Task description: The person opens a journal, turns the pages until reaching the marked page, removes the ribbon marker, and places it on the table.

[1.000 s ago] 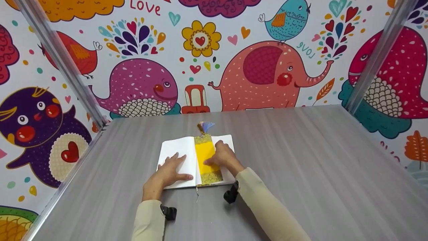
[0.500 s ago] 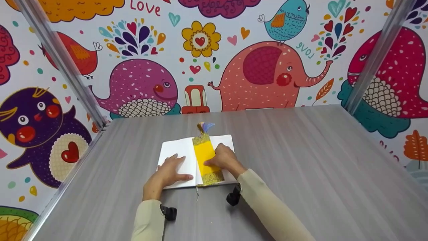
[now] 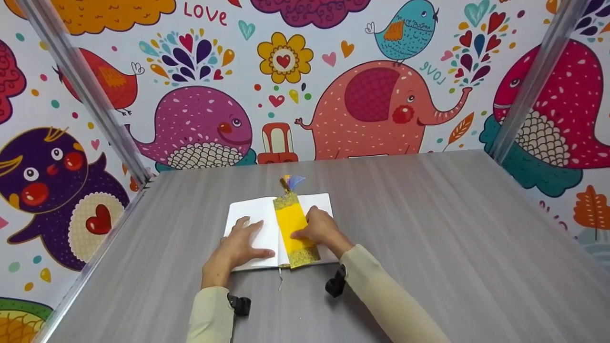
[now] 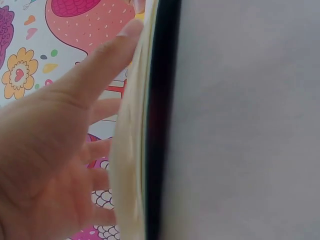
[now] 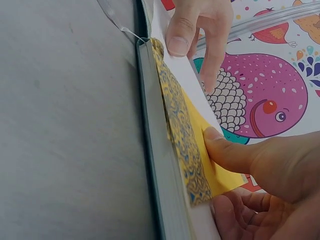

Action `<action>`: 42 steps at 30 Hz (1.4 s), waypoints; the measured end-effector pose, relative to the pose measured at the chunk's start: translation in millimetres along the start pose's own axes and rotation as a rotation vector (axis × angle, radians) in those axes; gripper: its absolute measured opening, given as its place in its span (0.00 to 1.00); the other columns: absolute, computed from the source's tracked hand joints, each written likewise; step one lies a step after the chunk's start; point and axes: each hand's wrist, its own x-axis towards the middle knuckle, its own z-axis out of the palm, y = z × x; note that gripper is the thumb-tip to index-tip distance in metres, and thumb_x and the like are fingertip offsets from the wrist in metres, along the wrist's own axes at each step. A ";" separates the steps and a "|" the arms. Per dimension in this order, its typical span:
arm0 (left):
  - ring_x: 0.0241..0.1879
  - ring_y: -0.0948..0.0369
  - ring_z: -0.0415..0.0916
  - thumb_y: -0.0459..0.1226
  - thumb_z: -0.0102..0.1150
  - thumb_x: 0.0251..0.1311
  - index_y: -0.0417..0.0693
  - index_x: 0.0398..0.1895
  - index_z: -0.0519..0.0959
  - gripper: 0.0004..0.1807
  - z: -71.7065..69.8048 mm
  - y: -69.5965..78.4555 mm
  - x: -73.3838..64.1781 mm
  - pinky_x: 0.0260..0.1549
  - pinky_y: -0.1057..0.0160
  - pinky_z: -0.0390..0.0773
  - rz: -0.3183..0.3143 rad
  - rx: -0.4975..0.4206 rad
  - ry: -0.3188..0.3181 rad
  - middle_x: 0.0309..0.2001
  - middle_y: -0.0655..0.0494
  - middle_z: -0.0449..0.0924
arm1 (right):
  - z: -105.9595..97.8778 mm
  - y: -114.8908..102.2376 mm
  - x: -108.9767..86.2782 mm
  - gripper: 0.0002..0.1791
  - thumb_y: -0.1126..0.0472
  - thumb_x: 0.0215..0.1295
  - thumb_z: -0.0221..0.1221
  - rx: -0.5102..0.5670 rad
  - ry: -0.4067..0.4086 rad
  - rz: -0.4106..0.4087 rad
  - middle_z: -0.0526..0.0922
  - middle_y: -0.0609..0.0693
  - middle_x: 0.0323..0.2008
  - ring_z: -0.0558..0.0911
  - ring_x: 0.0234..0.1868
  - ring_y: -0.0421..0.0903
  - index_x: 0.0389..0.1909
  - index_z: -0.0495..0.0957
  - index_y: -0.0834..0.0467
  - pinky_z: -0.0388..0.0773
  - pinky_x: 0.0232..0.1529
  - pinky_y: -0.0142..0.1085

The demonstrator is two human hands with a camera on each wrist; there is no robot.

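Observation:
An open notebook (image 3: 255, 207) with blank white pages and a dark cover lies on the table. Across its right page, near the fold, slants a yellow bookmark (image 3: 291, 220) with gold patterned ends and a tassel (image 3: 291, 183) at the far end. My right hand (image 3: 323, 227) pinches its right edge: in the right wrist view the thumb (image 5: 235, 155) lies on top, the other fingers curl below. My left hand (image 3: 238, 247) rests with spread fingers on the left page, thumb towards the fold. A bit of gold patterned material (image 5: 157, 47) shows at the spine's near end.
A thin ribbon (image 3: 280, 280) hangs from the spine onto the grey wooden table (image 3: 429, 228). Behind stands a white wall (image 3: 329, 28) printed with cartoon animals, with metal posts (image 3: 533, 85) at the corners. Black wrist cameras (image 3: 240, 305) sit at both sleeves.
The bookmark's near end has swung right and towards me, past the notebook's lower edge, so it slants more. My right hand has shifted slightly right with it. The left hand stays put.

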 end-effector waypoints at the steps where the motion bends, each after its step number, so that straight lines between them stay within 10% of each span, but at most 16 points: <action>1: 0.76 0.41 0.55 0.56 0.75 0.48 0.51 0.75 0.66 0.51 -0.4 0.0 0.1 0.70 0.28 0.53 0.005 0.004 0.009 0.79 0.40 0.51 | 0.1 0.4 0.3 0.33 0.48 0.52 0.75 -0.001 0.001 -0.001 0.76 0.53 0.37 0.76 0.38 0.48 0.51 0.72 0.60 0.74 0.38 0.33; 19: 0.79 0.34 0.36 0.60 0.71 0.50 0.52 0.77 0.61 0.53 -2.4 1.1 -0.9 0.72 0.28 0.31 0.027 0.066 -0.046 0.81 0.46 0.48 | -7.4 0.7 7.6 0.21 0.55 0.56 0.74 0.098 -0.055 0.033 0.72 0.50 0.28 0.73 0.21 0.43 0.37 0.72 0.59 0.72 0.17 0.28; 35: 0.79 0.35 0.39 0.58 0.71 0.51 0.49 0.77 0.61 0.52 1.1 -1.8 -1.2 0.73 0.29 0.39 0.018 0.035 -0.070 0.80 0.45 0.50 | -46.1 24.4 11.3 0.18 0.57 0.61 0.70 0.322 -0.126 0.059 0.83 0.52 0.35 0.81 0.30 0.44 0.47 0.77 0.60 0.81 0.28 0.30; 42: 0.78 0.31 0.40 0.58 0.70 0.53 0.46 0.77 0.61 0.52 -0.8 -0.6 -2.8 0.71 0.26 0.41 0.030 0.030 -0.087 0.80 0.41 0.50 | -73.7 37.4 14.5 0.21 0.56 0.61 0.70 0.365 -0.093 0.068 0.84 0.54 0.42 0.82 0.36 0.46 0.53 0.78 0.60 0.84 0.47 0.39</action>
